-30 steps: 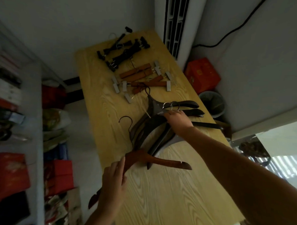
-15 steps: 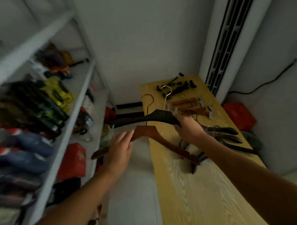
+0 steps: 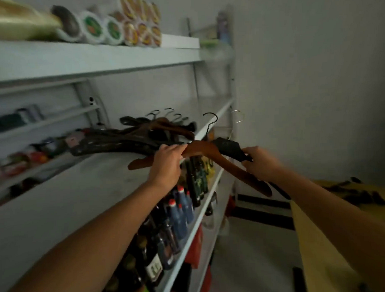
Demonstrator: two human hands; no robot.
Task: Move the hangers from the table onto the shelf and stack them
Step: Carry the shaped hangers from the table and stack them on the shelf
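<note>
A brown wooden hanger [image 3: 200,148] is held in the air across the front edge of a grey metal shelf [image 3: 96,182]. Its left tip is over the shelf board and its right arm slopes down over the aisle. A black hanger [image 3: 227,145] lies against its far side, and both wire hooks stand upright.

The left hand [image 3: 166,166] has its fingers curled over the brown hanger's left arm, near the neck. The right hand [image 3: 262,163] is wrapped round the right arm and, as far as the motion blur allows, clamps the black hanger's end along with it.

Both hangers look rigid, light and smooth, and likely to slide against each other. Gripping both arms close to the neck should keep the pair aligned.

Just beyond the left hand, a pile of dark hangers [image 3: 121,141] already lies on the shelf. Bottles [image 3: 180,209] crowd the shelf below. A yellow table [image 3: 321,250] stands at far right.
</note>
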